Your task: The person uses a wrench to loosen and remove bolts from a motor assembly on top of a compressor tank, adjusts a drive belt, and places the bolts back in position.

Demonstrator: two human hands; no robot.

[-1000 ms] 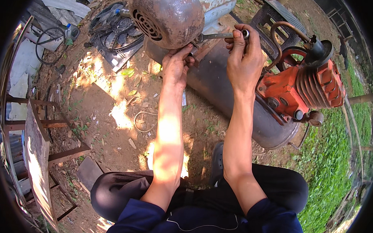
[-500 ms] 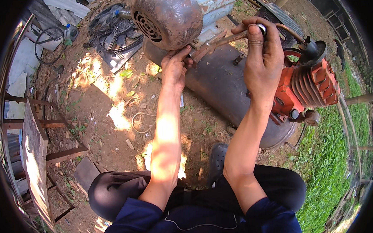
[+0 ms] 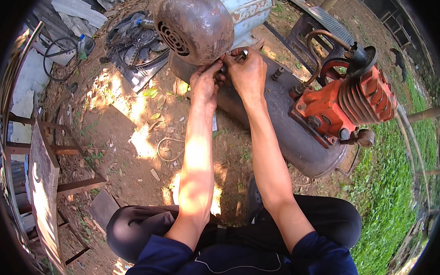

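Both my hands meet at the lower edge of a rusty motor's rounded, vented cover (image 3: 197,23), above a dark air compressor tank (image 3: 274,117). My left hand (image 3: 204,86) is closed, thumb and fingers pinched near a small dark piece beside the cover; what it grips is mostly hidden. Close by on its right, my right hand (image 3: 249,75) is curled shut around a tool, of which only a shiny round metal end (image 3: 243,54) shows at the knuckles. The motor's pale blue body (image 3: 246,15) lies behind the cover.
A red finned compressor pump (image 3: 347,105) with a curved copper pipe (image 3: 313,44) sits on the tank's right end. Black belts and parts (image 3: 138,42) lie on the ground at far left. A wooden board on a metal frame (image 3: 44,180) stands at left.
My right hand has come left and down from above the tank, carrying the shiny-ended tool to beside my left hand. My left hand has stayed near the motor cover's edge.
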